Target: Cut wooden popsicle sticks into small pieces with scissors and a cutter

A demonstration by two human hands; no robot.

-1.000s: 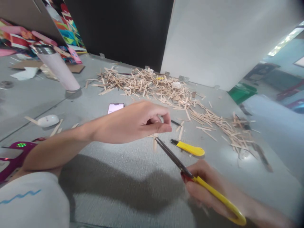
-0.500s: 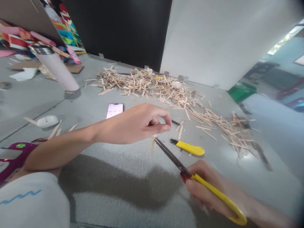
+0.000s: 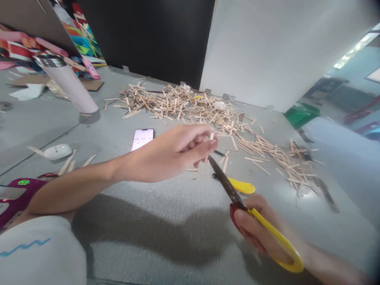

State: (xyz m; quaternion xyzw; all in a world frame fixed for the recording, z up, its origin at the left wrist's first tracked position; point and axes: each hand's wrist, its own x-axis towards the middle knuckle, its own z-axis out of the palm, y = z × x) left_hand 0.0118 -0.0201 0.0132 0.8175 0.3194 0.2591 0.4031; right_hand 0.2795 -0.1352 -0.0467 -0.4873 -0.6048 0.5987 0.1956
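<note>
My left hand (image 3: 184,152) is raised over the table, its thumb and fingers pinched on a small wooden stick (image 3: 211,136), of which only a short pale end shows. In my right hand (image 3: 264,225) is a pair of scissors (image 3: 227,183) with yellow and red handles. Their dark blades look closed, and the tips point up toward the left fingertips. Partly behind the blades lies a yellow utility knife (image 3: 242,186). Small wooden bits (image 3: 192,170) rest on the table under my left hand.
A big heap of wooden sticks (image 3: 178,103) spreads along the back and trails right. A phone (image 3: 143,138) showing a timer lies behind my left wrist. On the left are a white mouse (image 3: 57,151), a pale bottle (image 3: 69,85) and a purple device (image 3: 25,194).
The stick end now shows in my left fingers, which have risen slightly. The scissors have tipped upward, their tips moving up and right, now over part of the utility knife.
</note>
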